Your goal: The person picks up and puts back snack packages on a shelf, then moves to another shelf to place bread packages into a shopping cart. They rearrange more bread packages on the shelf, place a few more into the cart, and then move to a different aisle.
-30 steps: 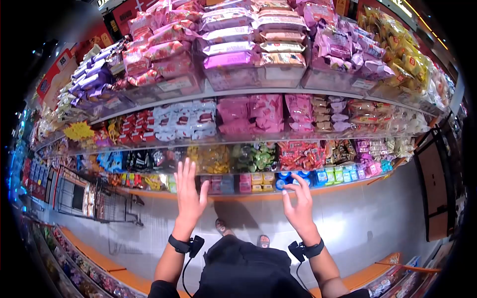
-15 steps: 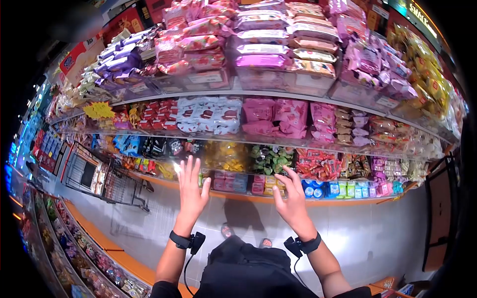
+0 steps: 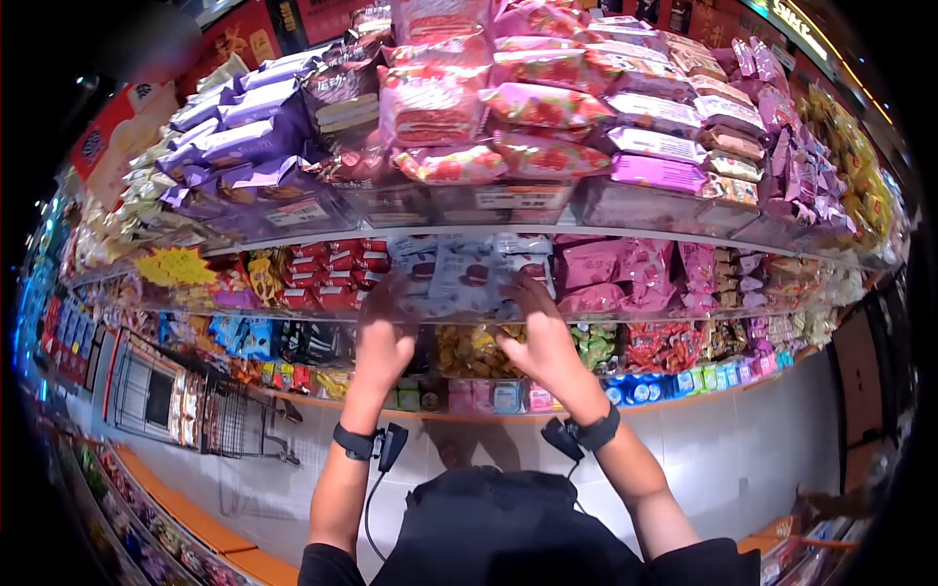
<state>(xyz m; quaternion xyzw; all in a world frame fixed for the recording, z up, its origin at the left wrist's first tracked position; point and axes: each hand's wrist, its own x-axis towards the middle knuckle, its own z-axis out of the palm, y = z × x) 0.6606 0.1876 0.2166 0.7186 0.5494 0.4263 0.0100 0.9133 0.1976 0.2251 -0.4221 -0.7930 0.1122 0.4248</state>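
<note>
Both of my hands reach to the middle shelf, one on each side of the white snack packets with dark red pictures (image 3: 461,275). My left hand (image 3: 384,337) is open, with its fingers blurred and overlapping the left edge of these packets, near the red-wrapped snacks (image 3: 327,278). On the other side my right hand (image 3: 547,337) is also open, thumb apart, fingertips right at the packets' right edge. Neither hand visibly holds anything. Pink snack bags (image 3: 611,273) lie just right of my right hand. Yellow-wrapped snacks (image 3: 469,352) fill the bin below, between my wrists.
Above, the top shelf carries stacked red strawberry packs (image 3: 547,107) and purple packs (image 3: 249,137). A yellow star-shaped sign (image 3: 174,266) hangs at the left. A wire shopping cart (image 3: 234,420) stands on the left floor. Another shelf row (image 3: 147,508) runs along the lower left.
My hands have moved forward and up from in front of the lower bins to the white packets. The view has shifted closer to the shelves.
</note>
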